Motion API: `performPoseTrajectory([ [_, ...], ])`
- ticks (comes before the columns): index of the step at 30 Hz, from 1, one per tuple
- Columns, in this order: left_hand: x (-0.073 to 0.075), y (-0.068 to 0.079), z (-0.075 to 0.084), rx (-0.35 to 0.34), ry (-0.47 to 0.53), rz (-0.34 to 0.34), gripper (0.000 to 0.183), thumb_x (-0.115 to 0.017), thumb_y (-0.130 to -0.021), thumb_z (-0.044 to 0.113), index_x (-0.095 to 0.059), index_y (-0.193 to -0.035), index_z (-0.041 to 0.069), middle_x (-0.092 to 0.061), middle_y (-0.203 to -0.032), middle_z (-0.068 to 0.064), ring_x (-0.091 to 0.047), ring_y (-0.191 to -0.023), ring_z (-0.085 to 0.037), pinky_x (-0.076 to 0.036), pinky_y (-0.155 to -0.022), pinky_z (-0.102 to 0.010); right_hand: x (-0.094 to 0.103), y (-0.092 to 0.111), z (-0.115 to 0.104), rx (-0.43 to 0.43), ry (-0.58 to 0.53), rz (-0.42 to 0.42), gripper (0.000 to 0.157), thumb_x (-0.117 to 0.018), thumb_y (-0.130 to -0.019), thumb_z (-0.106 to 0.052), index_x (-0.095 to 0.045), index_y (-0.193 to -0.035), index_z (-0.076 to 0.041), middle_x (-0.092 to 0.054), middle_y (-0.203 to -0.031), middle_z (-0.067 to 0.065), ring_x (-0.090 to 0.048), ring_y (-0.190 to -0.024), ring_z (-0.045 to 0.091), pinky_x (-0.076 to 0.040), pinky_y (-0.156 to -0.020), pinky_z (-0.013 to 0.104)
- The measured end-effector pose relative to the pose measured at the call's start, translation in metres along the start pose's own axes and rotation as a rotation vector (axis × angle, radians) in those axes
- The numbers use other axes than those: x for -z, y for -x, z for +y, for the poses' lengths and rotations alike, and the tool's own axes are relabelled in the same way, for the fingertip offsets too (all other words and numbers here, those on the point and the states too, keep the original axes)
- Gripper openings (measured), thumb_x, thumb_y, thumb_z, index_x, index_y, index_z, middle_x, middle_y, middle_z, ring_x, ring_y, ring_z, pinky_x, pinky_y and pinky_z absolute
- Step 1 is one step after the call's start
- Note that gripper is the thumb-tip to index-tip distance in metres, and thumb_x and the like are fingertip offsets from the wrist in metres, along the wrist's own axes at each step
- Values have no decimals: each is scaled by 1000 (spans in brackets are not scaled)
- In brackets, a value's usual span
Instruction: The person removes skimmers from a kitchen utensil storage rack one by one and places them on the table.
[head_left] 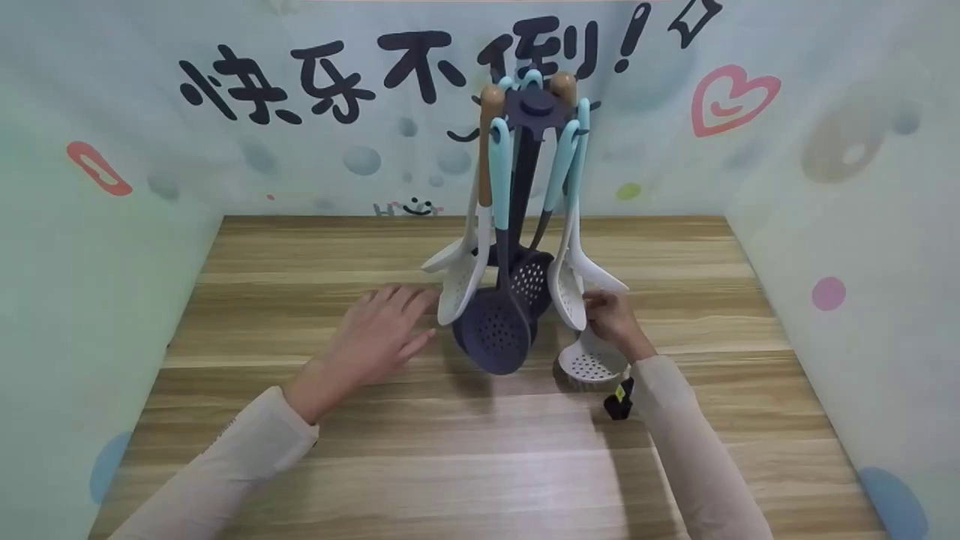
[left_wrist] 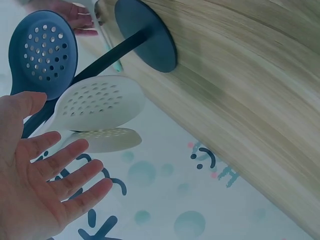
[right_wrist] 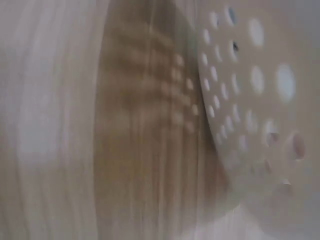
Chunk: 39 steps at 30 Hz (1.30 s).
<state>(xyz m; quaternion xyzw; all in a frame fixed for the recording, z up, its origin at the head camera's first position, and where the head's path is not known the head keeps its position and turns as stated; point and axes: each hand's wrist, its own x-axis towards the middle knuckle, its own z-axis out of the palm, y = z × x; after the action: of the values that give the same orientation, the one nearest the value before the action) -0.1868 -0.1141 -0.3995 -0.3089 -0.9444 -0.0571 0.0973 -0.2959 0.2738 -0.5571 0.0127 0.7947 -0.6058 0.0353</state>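
Observation:
My right hand [head_left: 611, 319] grips a white skimmer [head_left: 592, 361] by its handle, to the right of a dark utensil stand [head_left: 527, 180]. The skimmer's perforated head hangs low over the table, and up close it fills much of the right wrist view [right_wrist: 250, 90]. On the stand's other side, my left hand [head_left: 382, 330] is spread and holds nothing, its fingertips close to a white slotted spoon [head_left: 461, 289]. From the left wrist, that palm [left_wrist: 30, 190] shows bare beside a dark blue skimmer [left_wrist: 42, 50] and a pale slotted spoon [left_wrist: 100, 102].
More utensils with light blue and wooden handles [head_left: 491, 112] hang round the stand's top. Its round base [left_wrist: 145, 35] stands on the wooden table [head_left: 300, 255]. A small black block with a yellow mark [head_left: 619, 403] is at my right wrist. Printed walls [head_left: 315, 150] border the table.

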Motion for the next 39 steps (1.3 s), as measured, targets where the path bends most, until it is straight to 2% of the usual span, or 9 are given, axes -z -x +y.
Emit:
performPoseTrajectory([
  [4, 1, -1, 1, -5, 4, 6, 50, -46, -95, 41, -41, -137, 13, -52, -128, -12, -50, -116, -33, -42, -94, -51, -3, 37, -63, -27, 298, -13, 42, -54, -79, 3, -50, -118, 18, -55, -116, 34, -56, -104, 42, -46, -90, 44],
  [14, 8, -7, 9, 5, 62, 45, 51, -52, -94, 35, -40, -139, 14, -52, -129, -10, -50, -117, -31, -43, -93, -49, 22, 66, -113, -99, 641, -73, 49, -42, -89, -1, -31, -131, 21, -39, -130, 40, -41, -120, 51, -38, -98, 54],
  [18, 9, -10, 13, -3, 96, 86, 49, -51, -94, 33, -42, -137, 12, -53, -128, -11, -51, -116, -31, -45, -90, -49, 20, 78, -134, 2, 519, 140, 52, -35, -89, 6, -22, -138, 16, -33, -134, 37, -37, -122, 49, -35, -101, 51],
  [21, 9, -13, 15, -5, 122, 121, 48, -52, -94, 32, -43, -136, 11, -54, -127, -12, -51, -115, -31, -45, -90, -49, 5, 90, -155, 213, 272, 385, 45, -38, -89, 8, -35, -134, 9, -42, -129, 25, -45, -115, 35, -40, -97, 39],
  [24, 11, -15, 17, 9, 144, 137, 48, -52, -94, 31, -43, -136, 10, -53, -127, -12, -51, -115, -31, -44, -92, -49, -13, 104, -176, 474, 27, 486, 32, -45, -90, 7, -45, -122, 7, -52, -116, 20, -52, -103, 28, -44, -89, 30],
  [27, 13, -18, 19, 32, 179, 142, 48, -52, -94, 31, -43, -136, 10, -53, -128, -12, -50, -116, -31, -43, -94, -49, -32, 116, -195, 660, -141, 440, 22, -48, -91, 6, -49, -113, 8, -56, -106, 21, -57, -96, 28, -48, -86, 28],
  [31, 15, -21, 21, 59, 231, 153, 48, -51, -95, 32, -42, -137, 11, -52, -130, -13, -49, -118, -31, -41, -97, -48, -55, 127, -213, 785, -231, 313, 18, -46, -92, 7, -52, -108, 11, -61, -104, 21, -62, -95, 27, -50, -87, 33],
  [35, 18, -25, 24, 78, 282, 182, 48, -49, -95, 34, -42, -137, 12, -52, -129, -13, -50, -118, -31, -42, -96, -48, -74, 129, -223, 818, -168, 168, 25, -43, -93, 7, -52, -116, 13, -60, -116, 23, -60, -108, 26, -47, -94, 36],
  [39, 20, -27, 29, 101, 347, 227, 47, -50, -95, 34, -42, -137, 13, -53, -128, -11, -51, -116, -29, -44, -92, -47, -87, 126, -228, 753, -11, 99, 36, -40, -96, 3, -45, -131, 8, -49, -135, 20, -49, -125, 21, -40, -102, 31],
])
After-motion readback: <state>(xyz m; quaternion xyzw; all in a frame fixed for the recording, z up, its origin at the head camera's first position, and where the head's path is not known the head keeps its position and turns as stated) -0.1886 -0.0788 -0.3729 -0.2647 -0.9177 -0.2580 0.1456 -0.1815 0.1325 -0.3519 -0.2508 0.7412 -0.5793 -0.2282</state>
